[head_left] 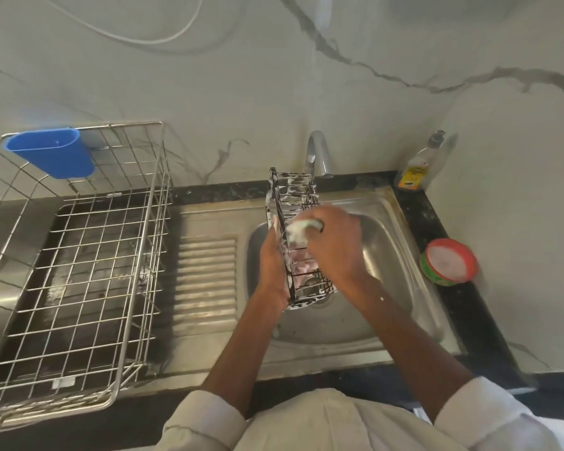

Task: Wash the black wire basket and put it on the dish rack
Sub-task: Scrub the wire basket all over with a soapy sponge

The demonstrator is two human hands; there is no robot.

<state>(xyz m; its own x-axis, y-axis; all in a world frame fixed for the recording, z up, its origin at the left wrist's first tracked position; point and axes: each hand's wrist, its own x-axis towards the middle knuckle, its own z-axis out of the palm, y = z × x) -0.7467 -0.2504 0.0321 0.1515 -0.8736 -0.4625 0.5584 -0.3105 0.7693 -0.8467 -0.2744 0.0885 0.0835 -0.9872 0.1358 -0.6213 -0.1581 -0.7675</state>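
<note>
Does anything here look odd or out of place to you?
Nothing seems amiss. The black wire basket is coated in foam, but it is mid-wash over the sink: the left hand holds it, the right hand scrubs.

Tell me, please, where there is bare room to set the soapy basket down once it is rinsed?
The dish rack floor looks bare; only a blue cup hangs at its far rim. The ribbed drainboard between rack and sink is free. The right counter, holding bottle and tub, is crowded.
</note>
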